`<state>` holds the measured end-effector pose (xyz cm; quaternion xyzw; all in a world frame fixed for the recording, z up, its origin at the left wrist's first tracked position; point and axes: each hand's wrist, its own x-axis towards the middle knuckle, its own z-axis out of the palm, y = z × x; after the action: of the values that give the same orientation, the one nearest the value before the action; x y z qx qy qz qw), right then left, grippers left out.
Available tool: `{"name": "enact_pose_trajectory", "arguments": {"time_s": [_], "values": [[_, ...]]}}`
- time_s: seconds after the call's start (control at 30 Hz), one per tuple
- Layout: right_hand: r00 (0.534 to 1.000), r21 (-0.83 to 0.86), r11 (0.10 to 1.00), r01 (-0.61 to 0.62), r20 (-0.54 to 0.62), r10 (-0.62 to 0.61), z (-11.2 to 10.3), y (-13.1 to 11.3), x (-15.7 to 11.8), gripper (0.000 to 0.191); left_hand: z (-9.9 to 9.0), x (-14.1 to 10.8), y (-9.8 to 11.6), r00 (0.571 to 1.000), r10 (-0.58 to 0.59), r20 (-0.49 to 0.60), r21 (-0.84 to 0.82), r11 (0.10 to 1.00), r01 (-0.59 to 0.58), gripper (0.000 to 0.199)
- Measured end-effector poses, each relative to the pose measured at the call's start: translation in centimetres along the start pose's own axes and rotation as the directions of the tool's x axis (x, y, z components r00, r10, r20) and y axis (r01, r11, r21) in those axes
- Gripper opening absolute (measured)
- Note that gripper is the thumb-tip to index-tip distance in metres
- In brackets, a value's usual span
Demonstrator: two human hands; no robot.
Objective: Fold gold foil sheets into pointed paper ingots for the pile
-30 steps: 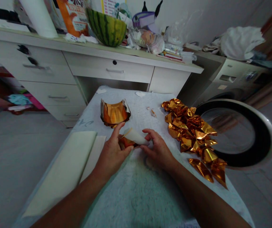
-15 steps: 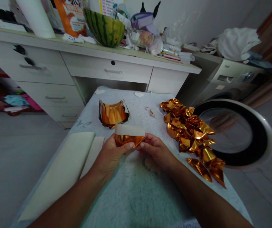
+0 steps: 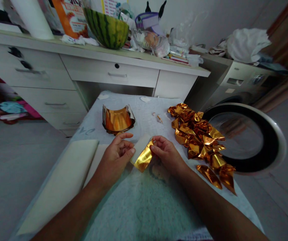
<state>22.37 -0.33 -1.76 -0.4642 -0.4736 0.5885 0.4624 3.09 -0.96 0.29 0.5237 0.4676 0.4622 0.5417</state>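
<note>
A strip of gold foil (image 3: 144, 158) with a white paper part along its upper left side is tilted between my hands. My right hand (image 3: 166, 152) pinches its upper right corner. At the strip's left edge, my left hand (image 3: 118, 154) has its thumb on the white part, with the fingers loosely curled. Beyond my left hand stands a curved stack of gold foil sheets (image 3: 118, 120). Many folded gold foil pieces (image 3: 196, 134) lie heaped on the right of the cloth-covered table (image 3: 144, 214).
White sheets (image 3: 63, 184) lie along the table's left side. Small scraps (image 3: 159, 118) rest near the back. Behind is a white desk (image 3: 133, 76) bearing a cut watermelon (image 3: 106, 29) and clutter. An open washing machine door (image 3: 244, 137) stands at the right.
The foil strip has turned from level to slanted, its left end now lower. My left hand has shifted slightly left and loosened its fingers. The whole view has moved a little.
</note>
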Motion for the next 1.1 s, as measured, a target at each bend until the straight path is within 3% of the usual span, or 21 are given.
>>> {"name": "enact_pose_trajectory", "arguments": {"time_s": [0.1,0.3,0.43,0.53,0.63,0.8,0.97,1.1], "values": [[1.0,-0.018,0.999,0.03,-0.006,-0.03,0.0,0.2,0.1,0.038,0.1,0.0,-0.3,0.999,-0.006,0.046,0.079,0.997,0.002,0.038],[0.993,-0.22,0.971,0.094,0.091,-0.075,0.2,0.6,0.1,0.017,0.0,-0.1,-0.7,0.995,0.066,0.079,0.347,0.933,-0.089,0.033],[0.981,-0.504,0.841,0.194,0.087,-0.174,0.2,0.8,0.1,0.01,-0.1,-0.2,-0.8,0.975,0.156,0.158,0.544,0.811,-0.218,0.031],[0.963,-0.654,0.711,0.259,0.121,-0.24,0.3,0.6,0.1,0.013,-0.1,-0.3,-1.3,0.961,0.155,0.231,0.653,0.707,-0.271,0.031],[0.954,-0.734,0.615,0.287,0.159,-0.255,0.5,0.4,0.1,0.013,-0.1,-0.4,-1.9,0.952,0.151,0.267,0.723,0.622,-0.301,0.031],[0.955,-0.805,0.52,0.284,0.187,-0.232,0.8,0.4,0.2,0.012,-0.1,-0.4,-2.3,0.926,0.272,0.26,0.818,0.448,-0.361,0.037],[0.964,-0.863,0.438,0.253,0.185,-0.194,0.7,0.4,0.3,0.01,0.1,0.0,-2.3,0.88,0.244,0.407,0.713,0.518,-0.473,0.033],[0.963,-0.86,0.435,0.266,0.222,-0.152,0.5,0.1,0.3,0.015,0.1,0.1,-2.5,0.851,0.226,0.474,0.669,0.537,-0.515,0.03]]}}
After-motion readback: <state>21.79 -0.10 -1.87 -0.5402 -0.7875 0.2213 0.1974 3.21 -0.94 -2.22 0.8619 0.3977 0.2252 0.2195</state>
